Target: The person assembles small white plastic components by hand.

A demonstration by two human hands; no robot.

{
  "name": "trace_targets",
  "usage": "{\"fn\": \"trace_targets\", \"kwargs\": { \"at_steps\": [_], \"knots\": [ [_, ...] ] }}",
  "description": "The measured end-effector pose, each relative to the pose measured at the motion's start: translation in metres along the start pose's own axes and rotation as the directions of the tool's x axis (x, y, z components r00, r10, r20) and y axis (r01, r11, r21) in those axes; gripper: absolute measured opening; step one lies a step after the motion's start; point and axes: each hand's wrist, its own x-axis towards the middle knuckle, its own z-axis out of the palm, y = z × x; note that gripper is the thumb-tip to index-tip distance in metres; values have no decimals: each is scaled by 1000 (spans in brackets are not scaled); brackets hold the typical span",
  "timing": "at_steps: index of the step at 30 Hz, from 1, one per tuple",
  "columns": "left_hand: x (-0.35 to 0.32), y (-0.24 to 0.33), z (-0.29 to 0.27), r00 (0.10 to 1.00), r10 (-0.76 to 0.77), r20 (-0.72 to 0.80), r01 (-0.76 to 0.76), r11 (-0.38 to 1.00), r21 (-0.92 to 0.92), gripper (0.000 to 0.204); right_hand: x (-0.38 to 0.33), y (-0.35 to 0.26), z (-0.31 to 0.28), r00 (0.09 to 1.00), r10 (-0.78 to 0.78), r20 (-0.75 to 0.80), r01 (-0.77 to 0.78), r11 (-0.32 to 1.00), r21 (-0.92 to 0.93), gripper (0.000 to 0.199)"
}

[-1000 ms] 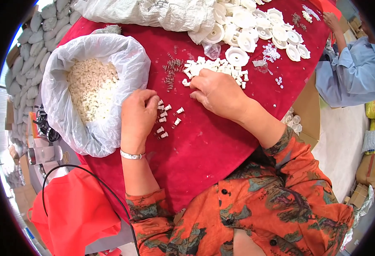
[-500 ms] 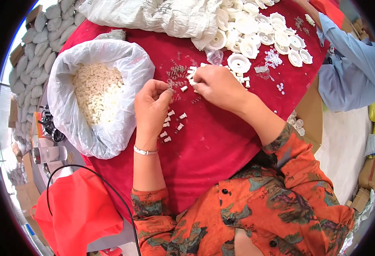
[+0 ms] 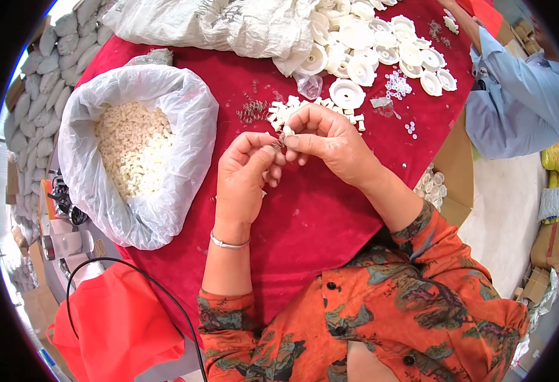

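Above a bench covered in deep red cloth (image 3: 311, 223), a person's two hands meet fingertip to fingertip. The right hand (image 3: 335, 145) pinches a small white spool-shaped plastic piece (image 3: 288, 131) between thumb and forefinger; the left hand (image 3: 242, 175), its fingers curled, pinches a thin dark metal coil spring (image 3: 280, 145) just below the piece. Whether the two parts touch is too small to tell. Just beyond the hands lie a heap of similar white plastic spools (image 3: 278, 113) and a scatter of loose dark springs (image 3: 252, 112). To the left stands a translucent plastic-lined bag (image 3: 195, 114) of small cream pieces (image 3: 138, 149); farther back, round white plastic discs (image 3: 347, 94) are piled beside a white woven sack (image 3: 216, 25).
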Motion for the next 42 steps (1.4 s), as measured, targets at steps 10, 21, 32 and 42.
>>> {"fn": "trace_targets", "kwargs": {
  "at_steps": [10, 21, 32, 42],
  "knots": [
    [2, -2, 2, 987, -81, 138, 113, 962, -248, 16, -11, 2, 12, 979, -197, -56, 187, 971, -150, 10],
    [-1, -1, 7, 996, -93, 0, 92, 980, -175, 8, -25, -6, 18, 955, -230, -189, 204, 968, -149, 12],
    [-2, -1, 3, 996, -89, 26, 92, 986, -138, 8, -22, 13, 2, 982, -74, -173, -11, 897, -442, 8],
    [-3, -7, 6, 990, -49, 136, 59, 996, -70, 9, -44, -20, 4, 996, -44, -73, 9, 909, -416, 10]
  ]
}}
